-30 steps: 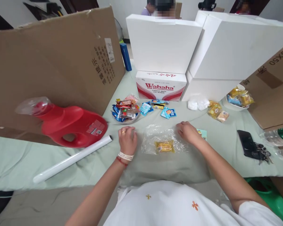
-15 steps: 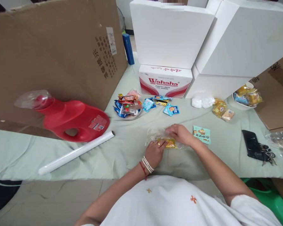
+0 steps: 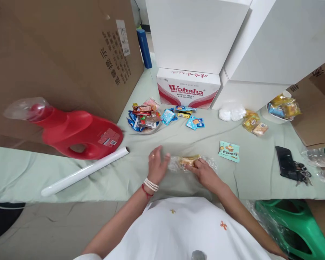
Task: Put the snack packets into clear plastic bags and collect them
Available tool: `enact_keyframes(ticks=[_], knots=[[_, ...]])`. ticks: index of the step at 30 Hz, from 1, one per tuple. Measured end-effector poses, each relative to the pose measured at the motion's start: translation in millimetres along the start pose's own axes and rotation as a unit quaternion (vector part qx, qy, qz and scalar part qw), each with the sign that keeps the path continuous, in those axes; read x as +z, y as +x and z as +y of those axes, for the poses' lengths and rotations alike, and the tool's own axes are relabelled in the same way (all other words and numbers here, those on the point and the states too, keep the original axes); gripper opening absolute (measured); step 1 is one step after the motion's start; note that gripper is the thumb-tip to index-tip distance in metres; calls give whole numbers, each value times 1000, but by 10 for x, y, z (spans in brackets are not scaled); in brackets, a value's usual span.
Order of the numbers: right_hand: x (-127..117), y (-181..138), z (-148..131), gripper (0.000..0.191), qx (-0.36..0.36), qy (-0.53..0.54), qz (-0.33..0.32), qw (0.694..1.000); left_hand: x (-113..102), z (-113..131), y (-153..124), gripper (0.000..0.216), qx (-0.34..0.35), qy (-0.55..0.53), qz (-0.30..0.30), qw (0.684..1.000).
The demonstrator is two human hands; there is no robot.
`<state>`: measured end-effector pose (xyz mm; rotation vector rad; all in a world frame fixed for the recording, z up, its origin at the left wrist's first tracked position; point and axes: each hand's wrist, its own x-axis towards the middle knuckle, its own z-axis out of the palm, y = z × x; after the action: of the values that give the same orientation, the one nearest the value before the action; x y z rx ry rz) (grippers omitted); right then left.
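A yellow snack packet [image 3: 189, 159] lies near the table's front edge, inside crinkled clear plastic film [image 3: 173, 164] that sticks out on both sides. My right hand [image 3: 205, 172] is closed on the packet from the right, fingers pressed onto it through the film. Just off the film's left end is my left hand [image 3: 157, 166], empty, its fingers apart and pointing away from me. To the right of the film lies a flat mint-green packet [image 3: 229, 151].
Behind are a dish of wrapped snacks [image 3: 144, 117], loose blue packets [image 3: 195, 122] and a Wahaha carton [image 3: 188, 87]. A white roll [image 3: 85, 172] and red jug [image 3: 81, 135] lie left. At right are a phone [image 3: 286, 163], keys [image 3: 303, 173] and a snack bowl [image 3: 280, 115].
My left hand has left the packet and moved left, its fingers spreading. My right hand has come down onto the packet. The film now lies narrower around it. The view has tilted slightly.
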<state>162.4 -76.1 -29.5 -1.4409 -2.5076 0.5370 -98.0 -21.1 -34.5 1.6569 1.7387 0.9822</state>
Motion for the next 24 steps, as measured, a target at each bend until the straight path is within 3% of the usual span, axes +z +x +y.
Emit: enact_keyframes(ticks=[4,9,12,14,16,18,21,24], knots=[[-96,74,-30,47,-1,11,-17,1000,80,195,31,24,2,11,-188,982],[-125,84,-63,42,-22,57,5,998,350,485,-9,30,11,-18,-265,964],[-103,-9,-4,33,-45,127,38,990,532,621,-81,29,37,21,-255,966],[-79,-83,77,30,-16,176,88,980,595,648,-154,30,52,60,-248,966],[-46,-133,170,32,92,156,180,967,613,634,-220,34,73,126,-245,959],[-22,-149,255,38,215,67,250,942,609,605,-257,34,112,204,-230,945],[-67,-128,341,33,283,-24,212,935,611,561,-261,27,191,271,-160,930],[-237,-39,342,23,305,6,119,945,654,517,-258,20,247,260,-95,929]])
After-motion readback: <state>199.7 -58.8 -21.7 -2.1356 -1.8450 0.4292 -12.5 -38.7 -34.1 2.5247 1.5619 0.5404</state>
